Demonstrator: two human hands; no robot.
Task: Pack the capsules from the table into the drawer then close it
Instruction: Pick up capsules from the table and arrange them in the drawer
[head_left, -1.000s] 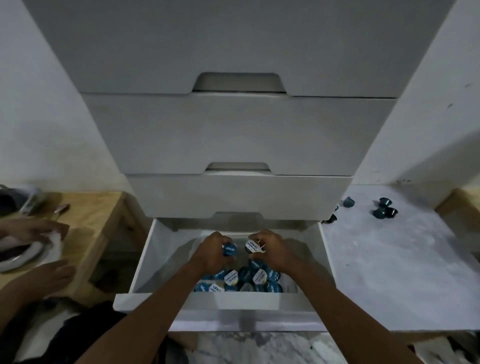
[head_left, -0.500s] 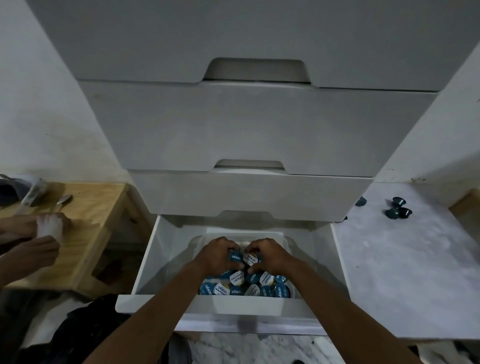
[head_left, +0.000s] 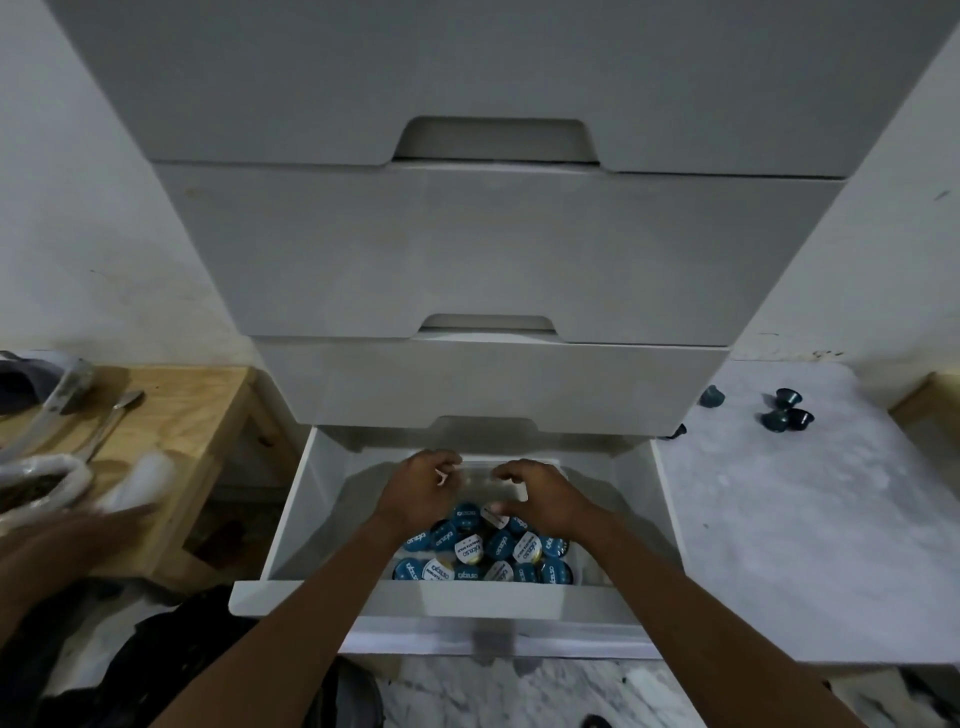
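1. The bottom drawer (head_left: 296, 519) of the white drawer unit (head_left: 493, 249) stands pulled out toward the near side, so its inside lies open from above for loading.
2. A heap of coffee capsules (head_left: 483, 551) fills the near middle of the drawer, most with blue or white printed lids facing up. They seem to sit in a clear tub, but its edges are hard to make out.
3. Both hands hang over the far edge of that heap, a little apart from each other.
   - The right hand (head_left: 540, 499) has its fingers bent like a claw with nothing visible inside them. That pose suits dropping or nudging capsules rather than gripping one.
   - The left hand (head_left: 423, 488) is curled more tightly, with a small pale speck at its fingers. I cannot tell whether it pinches anything.
4. On the marble counter (head_left: 779, 545) to the right, far back near the wall, three dark capsules (head_left: 787, 410) lie in a cluster.
   - A single capsule (head_left: 711, 397) lies to their left.
   - A tucked capsule (head_left: 678, 431) sits against the unit's side.
   - Packing is therefore not finished, and the drawer should not be shut yet.
5. To the left, a wooden table (head_left: 182, 415) carries metal tongs (head_left: 114, 415). Another person's blurred arm (head_left: 67, 535) reaches over it. None of this seems part of the task.
6. The next reach probably goes far and to the right. The tucked capsule would be easy to miss.
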